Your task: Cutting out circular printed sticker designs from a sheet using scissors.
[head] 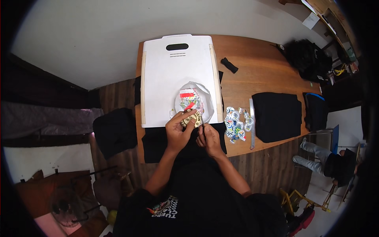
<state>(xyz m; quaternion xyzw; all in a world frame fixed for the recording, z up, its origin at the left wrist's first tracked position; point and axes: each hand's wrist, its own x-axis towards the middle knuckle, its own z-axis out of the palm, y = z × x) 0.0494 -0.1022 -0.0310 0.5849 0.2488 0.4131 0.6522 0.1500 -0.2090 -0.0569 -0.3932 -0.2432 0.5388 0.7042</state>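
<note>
My left hand (178,130) pinches a round cream-and-dark printed piece (190,118) that bears writing. My right hand (209,137) is closed around a slim dark tool, apparently scissors (202,121), its tip at the right rim of the round piece. Both hands are above the near edge of a white plastic board (177,69) with an oval slot. On the board, just beyond my hands, lies an open white bag (208,97) holding colourful printed scraps (189,96). Black fabric (157,145) shows under the board's near edge.
Right of the board, several colourful round printed pieces (237,124) lie beside a metal ruler (252,124) and folded black cloth (276,117) on the wooden table (248,71). A small black roll (229,65) lies farther back. A person (328,163) sits at far right.
</note>
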